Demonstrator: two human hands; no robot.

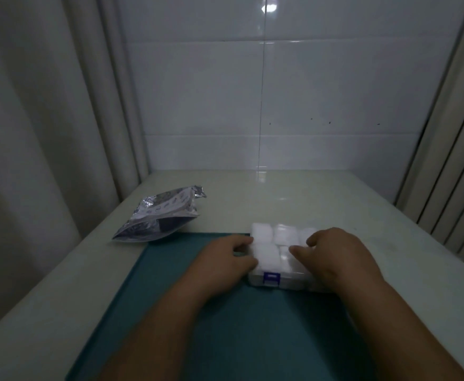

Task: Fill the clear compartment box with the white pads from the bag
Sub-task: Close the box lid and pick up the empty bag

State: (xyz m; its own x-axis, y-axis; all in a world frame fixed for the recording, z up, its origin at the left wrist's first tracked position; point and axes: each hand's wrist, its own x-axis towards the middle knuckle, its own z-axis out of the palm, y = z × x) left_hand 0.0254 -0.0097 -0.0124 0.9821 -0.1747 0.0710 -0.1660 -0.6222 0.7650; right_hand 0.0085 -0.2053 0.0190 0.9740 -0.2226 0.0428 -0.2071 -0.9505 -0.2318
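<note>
My left hand (222,259) curls its fingers against the left wall of the clear compartment box (294,283), thumb laid over the near left corner, so it grips that side; my right hand (335,251) lies on the right half with bent fingers and the thumb pointing across the top, though I cannot tell whether it grips the edge or only presses down; the box is a flat rectangle of hard, glossy clear plastic with rounded corners and a small blue latch (271,278) in the middle of its near wall; puffy, soft-looking white pads (264,237) fill the compartments I can see, blurred into pale blocks; it sits across the far edge of a matte teal mat (225,325), right in front of me; the bag (159,218), crinkled silver foil with printed marks, lies slumped and well apart to the left on the smooth pale table (253,193); shiny white tiles (335,92) rise behind, and ribbed pale curtains (33,119) hang on both sides.
</note>
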